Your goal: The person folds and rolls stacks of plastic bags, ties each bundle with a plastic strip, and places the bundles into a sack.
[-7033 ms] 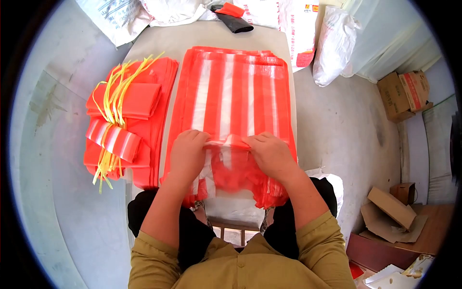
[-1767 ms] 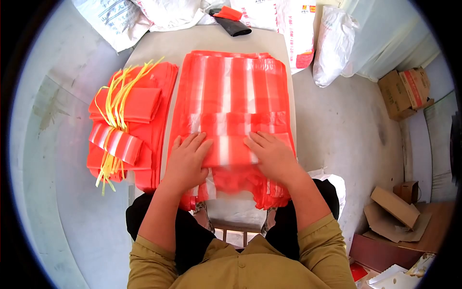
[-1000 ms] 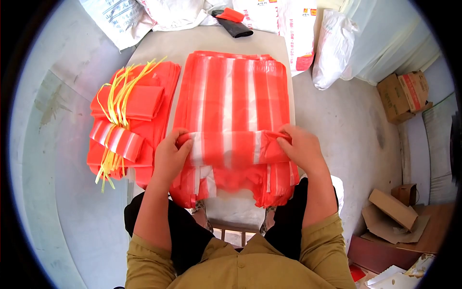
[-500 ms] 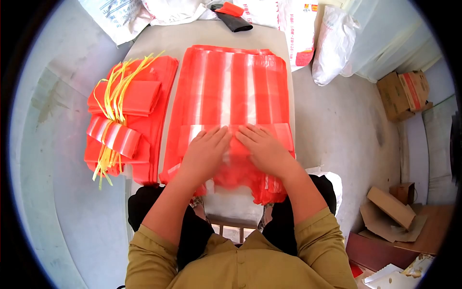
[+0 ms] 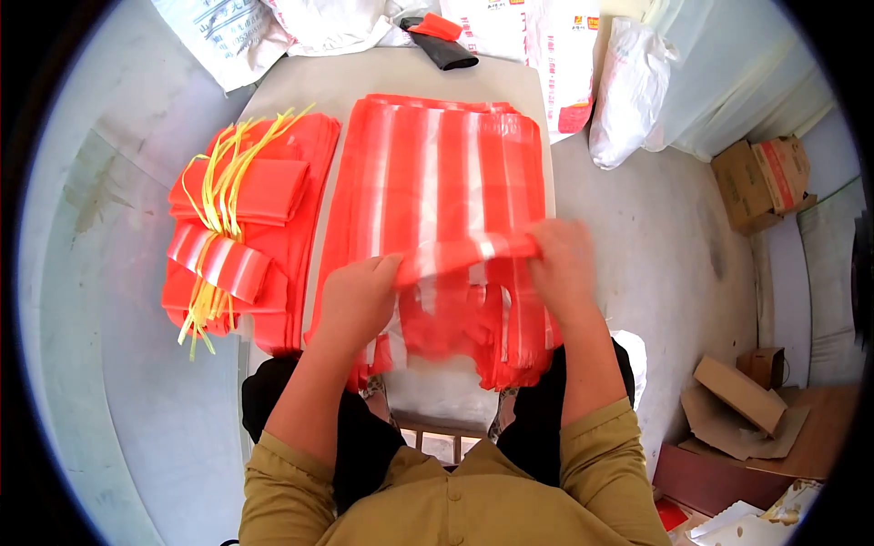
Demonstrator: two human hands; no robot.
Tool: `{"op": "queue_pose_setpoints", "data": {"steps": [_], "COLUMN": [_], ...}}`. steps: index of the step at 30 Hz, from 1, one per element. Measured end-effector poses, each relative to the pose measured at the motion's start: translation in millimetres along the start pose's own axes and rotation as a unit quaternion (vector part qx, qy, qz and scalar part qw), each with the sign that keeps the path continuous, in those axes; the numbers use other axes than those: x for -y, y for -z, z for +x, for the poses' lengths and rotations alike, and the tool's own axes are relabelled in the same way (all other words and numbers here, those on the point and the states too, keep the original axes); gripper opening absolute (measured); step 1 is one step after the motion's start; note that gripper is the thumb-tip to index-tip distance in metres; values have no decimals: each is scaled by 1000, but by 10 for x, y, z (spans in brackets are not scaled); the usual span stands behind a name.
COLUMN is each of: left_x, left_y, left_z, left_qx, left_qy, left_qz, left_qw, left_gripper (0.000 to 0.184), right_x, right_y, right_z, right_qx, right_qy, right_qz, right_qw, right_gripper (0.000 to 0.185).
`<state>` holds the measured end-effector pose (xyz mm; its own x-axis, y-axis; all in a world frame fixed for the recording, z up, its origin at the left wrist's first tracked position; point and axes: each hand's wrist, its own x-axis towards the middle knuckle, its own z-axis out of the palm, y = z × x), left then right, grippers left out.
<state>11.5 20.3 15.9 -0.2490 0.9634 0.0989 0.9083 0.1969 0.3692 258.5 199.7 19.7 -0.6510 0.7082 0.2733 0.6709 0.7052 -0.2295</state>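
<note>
The left hand (image 5: 360, 296) and the right hand (image 5: 562, 268) pinch the two ends of a narrow striped roll (image 5: 464, 255) of red and white plastic. The roll slants between them, its right end farther from the person than its left, over the near part of the striped stack (image 5: 446, 173). The right hand is blurred.

The stack lies on the table (image 5: 300, 77), its stripes running away from the person, and its ragged near ends (image 5: 519, 359) lie between the forearms, near the person's knees.

Just left of the stack is a red pile (image 5: 282, 300). On it lie a folded red bundle (image 5: 264, 187) and, nearer the person, a small striped bundle (image 5: 221, 262); yellow ties (image 5: 218, 196) trail across both.

At the table's far edge, a black sleeve (image 5: 444, 53) with a red piece (image 5: 435, 27) on it lies beside white sacks (image 5: 337, 23). Cardboard boxes (image 5: 760, 182) stand on the floor (image 5: 655, 246) at the right.
</note>
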Motion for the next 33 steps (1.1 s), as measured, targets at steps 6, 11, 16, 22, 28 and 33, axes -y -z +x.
{"op": "queue_pose_setpoints", "data": {"steps": [6, 11, 16, 22, 28, 33], "left_x": [-82, -252, -247, -251, -251, -207], "left_y": [-96, -378, -469, -444, -446, -490], "left_z": [-41, -128, -180, -159, -185, -207], "left_qx": [137, 208, 206, 211, 205, 215], "left_qy": [201, 290, 288, 298, 294, 270], "left_qz": [-580, -689, -703, -698, -703, -713], "left_qw": [778, 631, 616, 616, 614, 611], "left_gripper": [44, 61, 60, 66, 69, 64], "right_x": [86, 223, 377, 517, 646, 654], "right_y": [24, -370, -602, -450, -371, -553], "right_z": [20, -43, -188, -218, -214, -278], "right_qx": [-286, 76, 127, 100, 97, 88], "right_qy": [-40, -208, -190, -152, -150, -98], "right_qz": [360, 641, 637, 516, 528, 505], "right_qw": [887, 735, 736, 837, 830, 853], "right_gripper": [46, 47, 56, 57, 62, 66]}}
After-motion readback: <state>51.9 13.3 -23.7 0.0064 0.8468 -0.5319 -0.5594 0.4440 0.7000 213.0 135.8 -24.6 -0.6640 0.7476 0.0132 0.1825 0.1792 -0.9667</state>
